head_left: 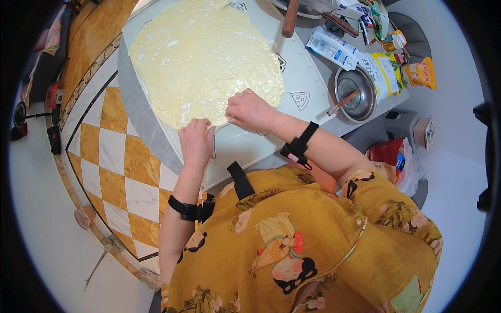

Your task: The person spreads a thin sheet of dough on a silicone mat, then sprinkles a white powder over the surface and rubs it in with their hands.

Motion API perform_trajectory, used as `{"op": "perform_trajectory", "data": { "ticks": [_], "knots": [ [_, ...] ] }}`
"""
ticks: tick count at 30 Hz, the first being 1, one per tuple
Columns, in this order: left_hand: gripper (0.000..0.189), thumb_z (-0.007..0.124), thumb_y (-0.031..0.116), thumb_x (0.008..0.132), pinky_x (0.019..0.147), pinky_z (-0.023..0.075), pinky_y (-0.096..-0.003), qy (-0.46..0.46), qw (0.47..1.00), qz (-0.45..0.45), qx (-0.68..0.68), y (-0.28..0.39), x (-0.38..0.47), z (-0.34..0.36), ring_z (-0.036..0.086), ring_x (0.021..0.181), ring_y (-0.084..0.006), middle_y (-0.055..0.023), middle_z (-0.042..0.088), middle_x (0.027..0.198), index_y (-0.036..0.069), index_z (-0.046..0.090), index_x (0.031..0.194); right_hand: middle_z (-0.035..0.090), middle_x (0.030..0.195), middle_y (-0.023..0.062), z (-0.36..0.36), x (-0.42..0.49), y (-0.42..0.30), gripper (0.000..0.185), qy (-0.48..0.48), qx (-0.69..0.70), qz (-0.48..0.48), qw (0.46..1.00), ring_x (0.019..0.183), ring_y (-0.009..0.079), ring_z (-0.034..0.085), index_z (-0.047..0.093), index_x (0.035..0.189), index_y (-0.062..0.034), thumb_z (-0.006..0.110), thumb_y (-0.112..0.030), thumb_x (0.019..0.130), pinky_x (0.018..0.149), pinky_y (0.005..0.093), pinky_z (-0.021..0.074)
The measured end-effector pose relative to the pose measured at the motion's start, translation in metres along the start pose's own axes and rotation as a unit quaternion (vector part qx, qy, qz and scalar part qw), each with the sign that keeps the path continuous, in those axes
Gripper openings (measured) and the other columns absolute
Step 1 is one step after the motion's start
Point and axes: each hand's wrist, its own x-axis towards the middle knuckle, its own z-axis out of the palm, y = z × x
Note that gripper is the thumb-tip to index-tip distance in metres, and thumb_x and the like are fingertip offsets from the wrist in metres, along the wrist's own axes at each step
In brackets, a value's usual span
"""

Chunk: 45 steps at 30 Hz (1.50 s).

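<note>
A large sheet of rolled-out dough (207, 58), shiny and dusted with flour in patches, lies on a pale printed pastry mat (242, 152). Its near edge is pinched between the fingers and thumb of my left hand (195, 141). Just to the right, my right hand (250, 109) grips the same edge, with its fingers curled over the dough. A short stretch of edge between the two hands looks lifted or folded. The fingertips are partly hidden by the hands.
Right of the mat stands a steel bowl (370, 111) with a brush (346, 101) leaning in it. Beyond it lie a blue-and-white packet (332, 47), a yellow-and-white bag (379, 74) and an orange snack bag (420, 74). A wooden handle (290, 21) reaches over the mat's far right edge.
</note>
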Motion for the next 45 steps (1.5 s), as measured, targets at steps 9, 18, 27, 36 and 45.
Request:
{"op": "perform_trajectory", "data": {
  "ticks": [9,18,27,36,45],
  "knots": [
    [0.026,0.072,0.012,0.087,0.094,0.0425,-0.0404,0.014,0.996,0.085,0.031,-0.011,-0.025,-0.009,0.063,0.096,-0.0263,-0.0074,0.067,0.099,0.011,0.072,0.112,0.064,0.098,0.0021,-0.01,-0.013,0.005,0.014,0.035,0.0,-0.042,0.998,0.098,0.0218,0.064,0.066,0.093,-0.014,0.073,-0.021,0.083,0.09,0.0385,0.0465],
    [0.02,0.07,0.01,0.09,0.098,0.0389,-0.0434,0.057,0.997,0.029,0.043,-0.021,-0.025,-0.008,0.063,0.099,-0.0234,-0.0045,0.065,0.104,0.012,0.074,0.109,0.064,0.106,0.0017,-0.041,-0.076,0.028,0.022,0.079,-0.025,0.086,0.993,0.104,0.0224,0.062,0.069,0.104,-0.0145,0.075,-0.018,0.083,0.093,0.0389,0.0461],
    [0.027,0.074,0.015,0.084,0.097,0.0399,-0.0444,0.027,0.979,0.2,0.036,0.038,0.019,0.012,0.062,0.099,-0.0221,-0.0032,0.063,0.101,0.014,0.071,0.111,0.065,0.093,0.0009,-0.038,-0.081,0.041,0.006,0.088,-0.025,0.096,0.991,0.098,0.0235,0.062,0.07,0.093,-0.0137,0.071,-0.018,0.089,0.084,0.0385,0.0478],
    [0.013,0.071,0.02,0.089,0.094,0.0394,-0.0413,-0.021,0.998,0.062,-0.017,0.058,0.065,0.041,0.064,0.088,-0.0234,-0.0041,0.066,0.084,0.012,0.073,0.1,0.066,0.093,0.0023,-0.049,-0.061,0.05,0.013,0.059,-0.005,0.163,0.985,0.094,0.0245,0.064,0.07,0.093,-0.0135,0.072,-0.026,0.09,0.082,0.0395,0.0477],
    [0.01,0.071,0.022,0.087,0.092,0.0398,-0.0418,0.009,0.992,0.125,0.015,0.053,0.071,0.036,0.062,0.089,-0.0225,-0.0029,0.062,0.084,0.013,0.07,0.089,0.065,0.099,0.0007,-0.046,-0.083,0.051,0.009,0.118,-0.043,0.108,0.986,0.097,0.0233,0.062,0.07,0.096,-0.0145,0.073,-0.019,0.088,0.082,0.037,0.0487]
  ]
}}
